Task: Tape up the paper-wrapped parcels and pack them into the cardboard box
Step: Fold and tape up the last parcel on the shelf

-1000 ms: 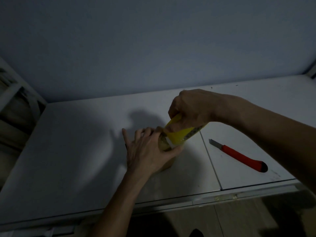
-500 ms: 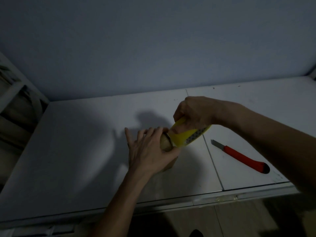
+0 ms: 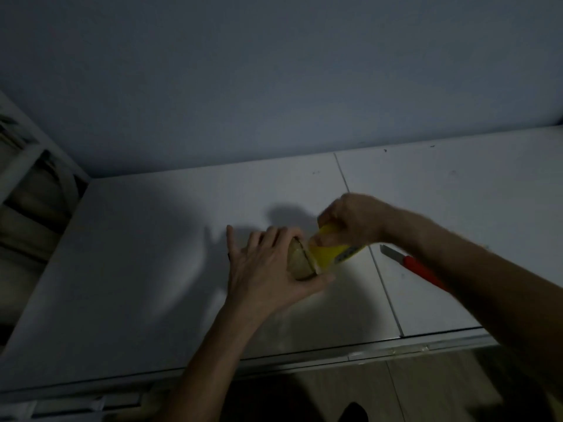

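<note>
Yellow tape dominated the middle of the dim scene: one roll of yellow packing tape (image 3: 330, 252) was gripped in the right hand (image 3: 353, 220), whose fingers curled over the top of the roll, the hand itself slightly blurred. The roll stood tilted on edge against the right side of one small paper-wrapped parcel (image 3: 300, 263), which sat on the white tabletop (image 3: 137, 269) a little right of centre. A dark line ran across the parcel's top just beside the roll; whether that was a tape edge or a paper fold could not be told in the poor light. The left hand (image 3: 268, 269) lay over the left side of the parcel, fingers nearly straight and spread toward the far side, thumb stretched along the parcel's near edge up to the roll, pressing the parcel down rather than clutching it. Both bare forearms reached in from the near edge, the right one crossing from the lower right corner.

To the right of the hands, one utility knife (image 3: 417, 268) with a red handle lay flat on the tabletop, its short blade end pointing to the far left and its near end hidden behind the right forearm. The knife lay apart from the roll, beyond a thin seam that divided the tabletop into two panels. A plain grey-blue wall (image 3: 274, 86) rose behind the table, and white shelving (image 3: 27, 166) stood at the far left edge.
</note>
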